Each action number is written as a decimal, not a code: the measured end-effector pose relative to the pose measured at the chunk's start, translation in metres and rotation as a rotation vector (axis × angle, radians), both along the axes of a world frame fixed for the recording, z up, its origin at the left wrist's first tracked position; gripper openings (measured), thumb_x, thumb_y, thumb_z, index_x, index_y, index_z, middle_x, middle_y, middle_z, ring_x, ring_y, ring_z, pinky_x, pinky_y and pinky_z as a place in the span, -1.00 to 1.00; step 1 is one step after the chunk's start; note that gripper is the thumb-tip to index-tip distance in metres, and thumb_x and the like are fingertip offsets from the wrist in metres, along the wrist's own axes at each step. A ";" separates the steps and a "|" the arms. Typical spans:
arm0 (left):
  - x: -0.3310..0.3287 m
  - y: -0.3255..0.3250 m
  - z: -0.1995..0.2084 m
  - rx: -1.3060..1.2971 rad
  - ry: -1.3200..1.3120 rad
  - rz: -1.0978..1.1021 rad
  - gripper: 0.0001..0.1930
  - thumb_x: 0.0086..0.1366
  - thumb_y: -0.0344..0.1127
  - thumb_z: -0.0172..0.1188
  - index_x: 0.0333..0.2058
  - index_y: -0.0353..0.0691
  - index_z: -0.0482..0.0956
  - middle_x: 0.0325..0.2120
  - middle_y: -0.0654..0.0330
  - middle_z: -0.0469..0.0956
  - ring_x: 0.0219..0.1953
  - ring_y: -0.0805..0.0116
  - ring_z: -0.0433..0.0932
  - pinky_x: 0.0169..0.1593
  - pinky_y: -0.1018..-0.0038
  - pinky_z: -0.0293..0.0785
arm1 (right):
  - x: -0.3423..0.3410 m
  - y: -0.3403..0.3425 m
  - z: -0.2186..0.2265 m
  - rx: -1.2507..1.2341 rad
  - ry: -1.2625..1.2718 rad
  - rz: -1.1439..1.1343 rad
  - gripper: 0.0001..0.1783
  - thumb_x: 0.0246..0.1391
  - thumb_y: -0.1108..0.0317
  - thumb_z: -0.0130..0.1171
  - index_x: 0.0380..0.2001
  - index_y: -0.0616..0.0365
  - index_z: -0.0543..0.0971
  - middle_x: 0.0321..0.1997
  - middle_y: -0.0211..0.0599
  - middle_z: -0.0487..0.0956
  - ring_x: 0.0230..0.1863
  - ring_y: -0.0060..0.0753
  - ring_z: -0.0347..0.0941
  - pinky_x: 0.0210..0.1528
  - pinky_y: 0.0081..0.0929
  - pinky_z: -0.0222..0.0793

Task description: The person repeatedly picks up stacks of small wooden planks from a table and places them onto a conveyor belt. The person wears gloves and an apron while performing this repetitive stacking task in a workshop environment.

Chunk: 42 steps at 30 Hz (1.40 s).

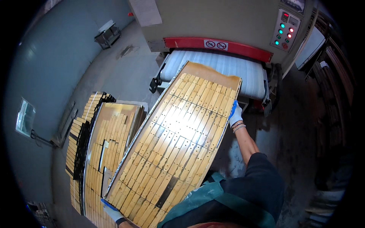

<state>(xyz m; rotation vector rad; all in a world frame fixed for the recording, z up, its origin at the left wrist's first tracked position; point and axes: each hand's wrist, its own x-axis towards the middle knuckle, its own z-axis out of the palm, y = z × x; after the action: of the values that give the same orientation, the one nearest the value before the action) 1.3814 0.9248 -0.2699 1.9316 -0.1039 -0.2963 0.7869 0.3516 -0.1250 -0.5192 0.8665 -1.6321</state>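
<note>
A long brown board [207, 72] with a raised edge carries rows of glossy wooden slats [167, 136] with small drilled holes. One slat [166, 193] near the close end is dark. My right hand [236, 113], in a white and blue glove, grips the board's right edge near the far end. At the near left corner, my left hand [111, 210] in a matching glove grips the edge; its fingers are partly hidden beneath. The board slants across in front of me, its far end over or against the white conveyor belt [228, 66]. Actual contact there cannot be told.
Behind the belt stands a large grey machine [228, 22] with a red guard bar [243, 49] and a lit control panel [285, 30]. To the left are another slat-covered board [118, 108] and stacked slats [78, 140]. A cart [108, 36] stands by the wall.
</note>
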 end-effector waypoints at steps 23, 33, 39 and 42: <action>0.094 0.031 0.001 -0.162 0.464 -0.841 -0.56 0.56 -0.16 -0.04 0.22 -0.36 0.37 -0.22 0.09 0.59 -0.24 0.35 0.56 -0.21 0.45 0.52 | 0.184 0.580 -0.092 0.581 -0.145 0.625 -0.31 0.37 -0.29 -0.09 0.36 -0.12 0.37 0.18 -0.28 0.60 -0.03 -0.22 0.61 -0.04 -0.21 0.55; 0.078 0.034 0.016 -0.404 0.847 -0.811 -0.58 0.47 0.17 0.08 -0.16 -0.08 0.58 -0.44 0.29 0.58 -0.42 0.39 0.64 -0.30 0.39 0.66 | 0.248 0.656 -0.063 0.459 -0.070 0.352 -0.51 0.42 -0.03 0.04 0.17 0.09 0.52 0.04 -0.24 0.66 -0.04 -0.31 0.61 0.02 -0.28 0.54; 0.082 0.034 0.001 -0.469 0.906 -0.953 -0.45 0.47 0.21 0.04 0.08 -0.17 0.55 -0.29 0.20 0.65 -0.39 0.35 0.65 -0.27 0.39 0.66 | 0.257 0.655 -0.078 0.297 0.044 0.143 -0.65 0.43 0.21 0.06 0.10 0.20 0.55 0.02 -0.31 0.65 0.00 -0.41 0.61 0.08 -0.38 0.55; 0.077 0.031 0.024 -0.492 0.869 -0.991 -0.46 0.49 0.17 0.02 0.07 -0.22 0.56 -0.27 0.19 0.67 -0.40 0.38 0.67 -0.27 0.45 0.66 | 0.256 0.653 -0.089 0.254 0.076 0.111 -0.70 0.43 0.23 0.05 0.02 0.19 0.57 -0.08 -0.33 0.67 -0.11 -0.45 0.64 -0.06 -0.42 0.61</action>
<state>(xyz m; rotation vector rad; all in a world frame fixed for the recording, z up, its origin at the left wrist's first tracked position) 1.4584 0.9558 -0.2454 1.0039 -0.4976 -1.5658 1.0425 1.0044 -0.2143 -0.4446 1.0663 -1.3849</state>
